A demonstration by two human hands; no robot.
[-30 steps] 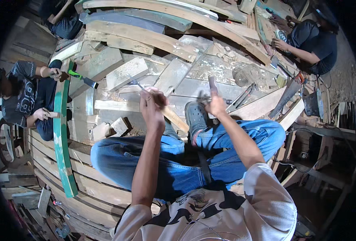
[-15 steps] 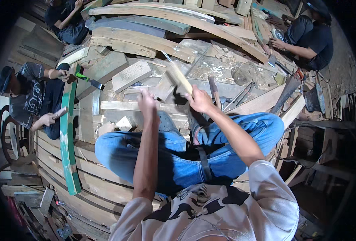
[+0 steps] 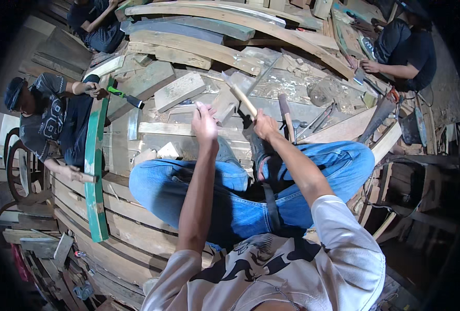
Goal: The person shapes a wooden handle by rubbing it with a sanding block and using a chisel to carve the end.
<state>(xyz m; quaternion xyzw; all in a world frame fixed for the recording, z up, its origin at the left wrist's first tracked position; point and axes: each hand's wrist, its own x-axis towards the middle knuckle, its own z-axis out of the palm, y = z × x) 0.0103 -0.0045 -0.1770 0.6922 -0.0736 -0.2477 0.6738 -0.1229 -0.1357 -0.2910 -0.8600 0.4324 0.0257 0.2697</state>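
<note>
In front of my crossed legs, my right hand (image 3: 265, 125) is closed round the pale wooden handle of a chisel (image 3: 244, 101). Its narrow metal end points away and to the left, over the wood pieces. My left hand (image 3: 204, 122) is raised to the left of it, apart from the chisel, with its fingers drawn together. Blur hides what those fingers hold, if anything. A pale wooden block (image 3: 221, 105) lies just beyond, between the two hands. Close to my right hand are a dark wooden tool handle (image 3: 286, 113) and metal pincers (image 3: 325, 117).
Curved planks (image 3: 188, 47) are stacked at the far side. A handsaw (image 3: 378, 118) lies at right. On the left, a person (image 3: 48, 119) works at a green-painted beam (image 3: 95, 166), with a green-handled chisel (image 3: 123, 95) beside it. Another person (image 3: 403, 52) sits at far right.
My left hand has risen slightly and is less blurred. The chisel in my right hand has swung a little, its metal end now lower. The person at left has brought a wooden piece down onto the green beam.
</note>
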